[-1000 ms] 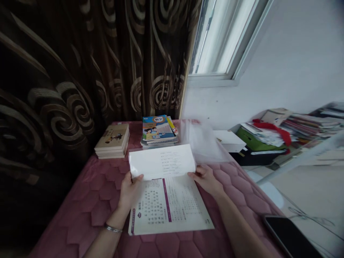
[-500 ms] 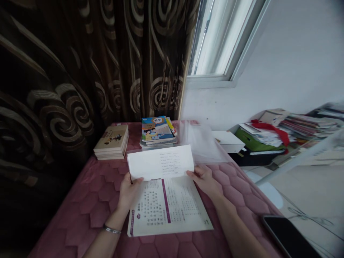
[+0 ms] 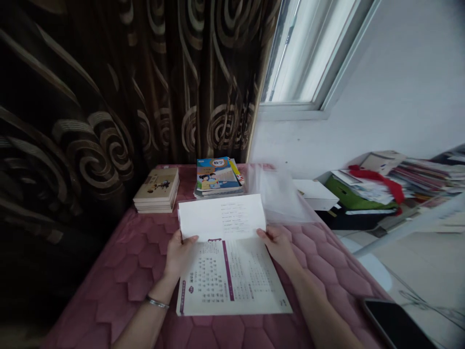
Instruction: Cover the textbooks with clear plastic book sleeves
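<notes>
Together, left grip (image 3: 178, 254), right grip (image 3: 280, 249), holding paper (image 3: 222, 217)

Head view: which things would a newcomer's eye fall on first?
Probably the bright printed pages, held at their sides by the left hand and right hand, at lower centre over the pink quilted surface. Next, the dark curtain with pale swirls, upper left, and the blue-covered book before it.

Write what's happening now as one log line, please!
left hand: holds open booklet at left edge; right hand: holds its right edge; pink cover: beneath; tan books: beyond left hand
</notes>
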A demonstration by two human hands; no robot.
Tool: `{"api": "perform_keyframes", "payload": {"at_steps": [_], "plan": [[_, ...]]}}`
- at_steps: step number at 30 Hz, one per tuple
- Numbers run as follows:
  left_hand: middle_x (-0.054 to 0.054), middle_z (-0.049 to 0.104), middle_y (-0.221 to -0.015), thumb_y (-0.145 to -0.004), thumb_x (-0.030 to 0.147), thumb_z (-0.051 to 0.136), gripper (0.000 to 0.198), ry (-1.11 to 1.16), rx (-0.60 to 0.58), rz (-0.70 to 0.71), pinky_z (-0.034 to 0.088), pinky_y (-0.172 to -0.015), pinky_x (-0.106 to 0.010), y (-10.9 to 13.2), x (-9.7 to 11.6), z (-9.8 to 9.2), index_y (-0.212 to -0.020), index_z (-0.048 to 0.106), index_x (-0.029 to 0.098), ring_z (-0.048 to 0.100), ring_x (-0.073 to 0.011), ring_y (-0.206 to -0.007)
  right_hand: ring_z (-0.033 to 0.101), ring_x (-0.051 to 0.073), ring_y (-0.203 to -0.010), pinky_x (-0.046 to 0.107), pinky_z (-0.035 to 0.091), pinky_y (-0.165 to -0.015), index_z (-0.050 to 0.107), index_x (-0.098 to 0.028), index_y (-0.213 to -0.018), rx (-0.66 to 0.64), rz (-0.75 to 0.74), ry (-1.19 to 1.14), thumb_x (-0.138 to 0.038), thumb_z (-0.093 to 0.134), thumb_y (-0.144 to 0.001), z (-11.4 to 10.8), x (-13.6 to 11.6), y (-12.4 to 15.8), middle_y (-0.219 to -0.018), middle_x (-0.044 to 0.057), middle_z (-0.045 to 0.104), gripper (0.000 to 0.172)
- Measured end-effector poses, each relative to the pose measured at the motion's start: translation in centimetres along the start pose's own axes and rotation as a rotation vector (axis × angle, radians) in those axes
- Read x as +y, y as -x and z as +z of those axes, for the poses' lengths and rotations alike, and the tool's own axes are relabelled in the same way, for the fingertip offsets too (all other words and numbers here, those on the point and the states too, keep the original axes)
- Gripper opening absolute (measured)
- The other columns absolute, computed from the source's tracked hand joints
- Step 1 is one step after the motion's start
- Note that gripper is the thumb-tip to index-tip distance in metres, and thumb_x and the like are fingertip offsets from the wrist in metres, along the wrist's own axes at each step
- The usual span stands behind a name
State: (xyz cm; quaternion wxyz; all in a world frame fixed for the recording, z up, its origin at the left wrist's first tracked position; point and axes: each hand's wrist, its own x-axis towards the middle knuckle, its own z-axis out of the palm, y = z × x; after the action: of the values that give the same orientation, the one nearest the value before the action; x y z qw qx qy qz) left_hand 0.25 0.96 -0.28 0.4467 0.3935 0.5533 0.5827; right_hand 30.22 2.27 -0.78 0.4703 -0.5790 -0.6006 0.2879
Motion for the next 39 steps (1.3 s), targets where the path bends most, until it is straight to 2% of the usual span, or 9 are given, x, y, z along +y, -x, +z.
{"api": "perform_keyframes", "payload": {"at_steps": [7,16,22,26,29,33,34,36,39], "plan": [[-0.005,0.074,-0.087,-0.062,0.031,0.076,0.038,-0.063,-0.027,0.047,0.051,-0.070,-0.030,-0.1,-0.4,-0.5,-0.095,0.065,0.015,0.067,-0.0210,-0.080,0.050,0.019,-0.059,0.030,0.040,-0.055,0.050,-0.022,-0.061,0.032,-0.043,0.037,-0.065,0.052,-0.077,0.4,-0.2,0.0,-0.059,0.001,0.056,0.046],[-0.004,0.075,-0.085,-0.063,0.030,0.076,0.034,-0.048,-0.020,0.031,0.050,-0.068,-0.029,-0.3,-0.5,-0.3,-0.092,0.065,0.016,0.066,-0.0197,-0.076,0.053,0.020,-0.062,0.031,0.043,-0.057,0.055,-0.021,-0.063,0.073,-0.029,0.011,-0.073,0.053,-0.074,0.8,0.1,0.0,-0.062,0.004,0.060,0.053],[-0.005,0.074,-0.088,-0.061,0.035,0.077,0.039,-0.067,-0.034,0.056,0.051,-0.073,-0.030,-0.3,-0.5,-0.5,-0.093,0.065,0.016,0.066,-0.0210,-0.082,0.059,0.021,-0.071,0.031,0.049,-0.067,0.065,-0.020,-0.076,0.075,-0.004,-0.247,-0.061,0.069,-0.069,0.3,0.2,-0.1,-0.074,0.004,0.067,0.041],[-0.006,0.075,-0.089,-0.056,0.041,0.081,0.047,-0.039,-0.143,0.024,0.052,-0.075,-0.033,-0.5,0.0,-1.7,-0.093,0.066,0.016,0.067,-0.0220,-0.081,0.064,0.024,-0.076,0.036,0.052,-0.077,0.070,-0.023,-0.074,-0.014,0.064,-0.444,-0.049,0.081,-0.056,-1.1,1.4,-0.3,-0.079,0.005,0.072,0.034],[-0.009,0.074,-0.099,-0.053,0.038,0.083,0.035,-0.137,-0.334,0.056,0.051,-0.086,-0.038,-0.6,1.1,-3.4,-0.077,0.069,0.017,0.067,-0.0255,-0.093,0.066,0.026,-0.080,0.040,0.052,-0.080,0.072,-0.024,-0.066,-0.171,0.095,-0.497,-0.040,0.083,-0.054,-2.5,2.0,-0.2,-0.079,0.006,0.074,0.023],[-0.008,0.058,-0.136,-0.070,0.022,0.070,0.005,-0.476,-0.656,0.235,0.035,-0.109,-0.040,-0.9,2.5,-5.6,-0.073,0.074,0.022,0.052,-0.0250,-0.126,0.067,0.028,-0.094,0.044,0.047,-0.093,0.074,-0.026,-0.063,-0.441,0.018,-0.559,-0.036,0.073,-0.064,-3.8,1.8,0.3,-0.083,0.006,0.075,0.010],[-0.006,0.054,-0.140,-0.073,0.017,0.063,0.014,-0.560,-0.703,0.269,0.032,-0.112,-0.041,-1.0,2.6,-5.9,-0.075,0.075,0.023,0.048,-0.0230,-0.130,0.067,0.028,-0.094,0.045,0.047,-0.095,0.074,-0.027,-0.063,-0.459,0.014,-0.564,-0.035,0.071,-0.066,-3.9,1.7,0.3,-0.082,0.006,0.075,0.009],[-0.003,0.052,-0.142,-0.075,0.008,0.050,0.031,-0.679,-0.728,0.323,0.031,-0.113,-0.041,-1.2,2.5,-6.0,-0.077,0.075,0.025,0.047,-0.0196,-0.132,0.068,0.026,-0.090,0.045,0.048,-0.094,0.073,-0.027,-0.063,-0.398,0.035,-0.544,-0.033,0.067,-0.068,-3.6,1.6,0.3,-0.077,0.005,0.075,0.009],[-0.005,0.056,-0.138,-0.076,0.002,0.040,0.039,-0.802,-0.579,0.391,0.037,-0.110,-0.041,-0.9,2.4,-5.2,-0.077,0.073,0.023,0.051,-0.0183,-0.127,0.068,0.025,-0.086,0.042,0.050,-0.090,0.073,-0.026,-0.066,-0.253,0.056,-0.407,-0.034,0.065,-0.071,-2.7,1.5,-0.1,-0.079,0.005,0.075,0.012]]}}
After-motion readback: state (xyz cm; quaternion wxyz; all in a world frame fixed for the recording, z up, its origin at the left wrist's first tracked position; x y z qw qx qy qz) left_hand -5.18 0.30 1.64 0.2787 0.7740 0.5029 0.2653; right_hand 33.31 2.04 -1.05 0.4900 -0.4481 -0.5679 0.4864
